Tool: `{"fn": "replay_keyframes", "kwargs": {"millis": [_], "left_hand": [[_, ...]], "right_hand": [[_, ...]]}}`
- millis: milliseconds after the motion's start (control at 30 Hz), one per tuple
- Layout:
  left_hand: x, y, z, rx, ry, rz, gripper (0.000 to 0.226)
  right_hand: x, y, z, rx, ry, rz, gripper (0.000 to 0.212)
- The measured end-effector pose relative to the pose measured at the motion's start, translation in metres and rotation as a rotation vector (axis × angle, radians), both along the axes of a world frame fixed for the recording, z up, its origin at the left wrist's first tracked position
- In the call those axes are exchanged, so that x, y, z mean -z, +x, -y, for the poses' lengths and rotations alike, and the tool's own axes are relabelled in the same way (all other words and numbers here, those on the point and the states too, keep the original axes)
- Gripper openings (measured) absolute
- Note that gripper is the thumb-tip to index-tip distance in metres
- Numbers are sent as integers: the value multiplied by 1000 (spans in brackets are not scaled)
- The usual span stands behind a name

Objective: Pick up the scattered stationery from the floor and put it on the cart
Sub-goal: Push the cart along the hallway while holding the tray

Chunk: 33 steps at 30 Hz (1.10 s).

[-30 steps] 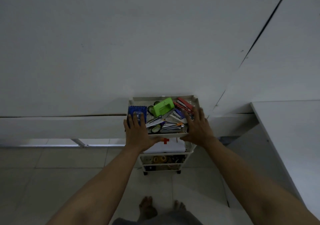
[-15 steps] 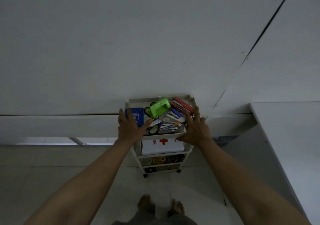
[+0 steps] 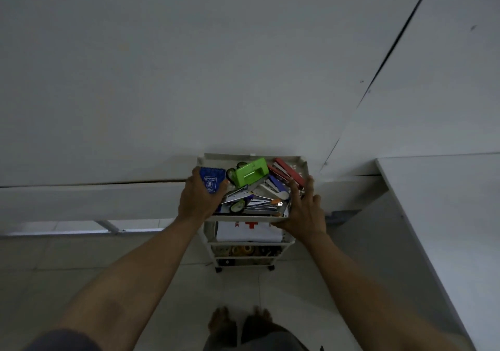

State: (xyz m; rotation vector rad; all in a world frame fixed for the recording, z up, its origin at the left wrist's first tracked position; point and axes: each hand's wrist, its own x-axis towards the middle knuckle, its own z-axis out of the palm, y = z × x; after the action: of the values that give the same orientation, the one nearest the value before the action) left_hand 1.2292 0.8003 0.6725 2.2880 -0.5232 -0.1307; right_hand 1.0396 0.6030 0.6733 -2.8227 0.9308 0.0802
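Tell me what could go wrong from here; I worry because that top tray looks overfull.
The top tray is heaped, so the green hole punch or red stapler riding on the pile could slide off if nudged. The cart stands on castors, so a push from the left hand or right hand may roll it. Bare feet stand right below.

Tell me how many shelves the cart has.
3. The top shelf holds the stationery, the middle shelf a white box with a red cross, and the bottom shelf tape rolls.
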Motion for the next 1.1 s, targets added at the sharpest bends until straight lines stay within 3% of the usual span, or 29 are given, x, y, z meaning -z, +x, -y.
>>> {"fn": "replay_keyframes", "kwargs": {"millis": [300,633,800,1100], "left_hand": [[6,6,2,-86,-14,17,73],[3,6,-2,-8,11,14,76],[3,-12,-3,3,170,-25,91],[-6,-13,-10,104,412,-91,102]], "right_hand": [[-6,24,19,-104,-48,22,116],[9,10,8,-41,-59,37,119],[6,0,9,-51,-82,10,118],[-14,1,2,-16,-77,-265,136]]}}
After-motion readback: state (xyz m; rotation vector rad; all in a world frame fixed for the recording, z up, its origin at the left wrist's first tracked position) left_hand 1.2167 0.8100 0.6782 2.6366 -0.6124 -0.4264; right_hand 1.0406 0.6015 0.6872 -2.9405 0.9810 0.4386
